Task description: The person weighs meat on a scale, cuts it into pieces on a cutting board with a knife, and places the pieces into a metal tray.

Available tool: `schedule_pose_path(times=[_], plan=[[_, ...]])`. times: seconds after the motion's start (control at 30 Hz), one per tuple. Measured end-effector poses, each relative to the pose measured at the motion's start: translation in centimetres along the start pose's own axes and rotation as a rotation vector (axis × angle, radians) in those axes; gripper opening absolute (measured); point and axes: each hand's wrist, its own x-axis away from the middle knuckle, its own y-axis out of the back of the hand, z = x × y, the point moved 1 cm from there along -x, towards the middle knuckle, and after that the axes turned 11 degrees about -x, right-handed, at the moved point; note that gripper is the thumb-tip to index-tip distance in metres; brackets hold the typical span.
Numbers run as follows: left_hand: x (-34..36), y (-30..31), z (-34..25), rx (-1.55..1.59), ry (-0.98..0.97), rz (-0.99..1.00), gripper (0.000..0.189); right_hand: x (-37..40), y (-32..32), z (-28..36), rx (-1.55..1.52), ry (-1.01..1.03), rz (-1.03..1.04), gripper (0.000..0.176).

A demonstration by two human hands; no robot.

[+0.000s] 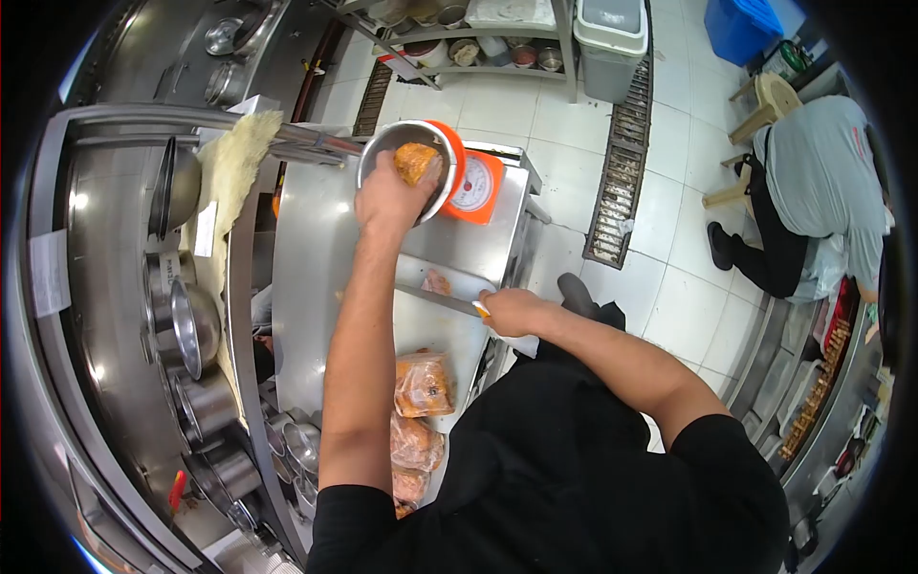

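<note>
My left hand reaches into a metal bowl, its fingers on an orange-brown piece of food. The bowl rests on an orange dial scale. My right hand is closed around the handle of a knife, whose long blade points left over a white cutting board. A small pale pink piece lies on the board just beyond the blade. Bagged orange-brown food is lined up on the near part of the board.
Under the board is a steel table. Pots and bowls fill a rack at the left. A grey bin and a floor drain lie ahead. Another person bends at the right near plastic stools.
</note>
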Motion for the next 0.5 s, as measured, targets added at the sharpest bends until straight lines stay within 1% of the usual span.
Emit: schedule_pose_path(times=[0.07, 0.17, 0.33, 0.43, 0.47, 0.5], plan=[[0.2, 0.5, -0.1, -0.008, -0.005, 0.027, 0.078, 0.0, 0.0, 0.0, -0.008, 0.000, 0.004, 0.042], [-0.1, -0.5, 0.3, -0.005, -0.042, -0.008, 0.078, -0.1, 0.0, 0.0, -0.016, 0.010, 0.008, 0.041], [-0.2, -0.8, 0.0, 0.019, -0.039, 0.002, 0.087, -0.4, -0.2, -0.3, -0.023, 0.006, 0.005, 0.043], [-0.6, -1.0, 0.5, 0.048, -0.096, -0.030, 0.091, -0.4, -0.2, -0.3, -0.039, 0.002, 0.000, 0.043], [-0.7, -1.1, 0.5, 0.073, -0.079, -0.031, 0.097, -0.4, -0.2, -0.2, -0.043, 0.009, -0.001, 0.043], [-1.0, -1.3, 0.4, 0.080, -0.104, -0.045, 0.097, -0.1, -0.2, -0.4, -0.054, 0.012, -0.005, 0.043]])
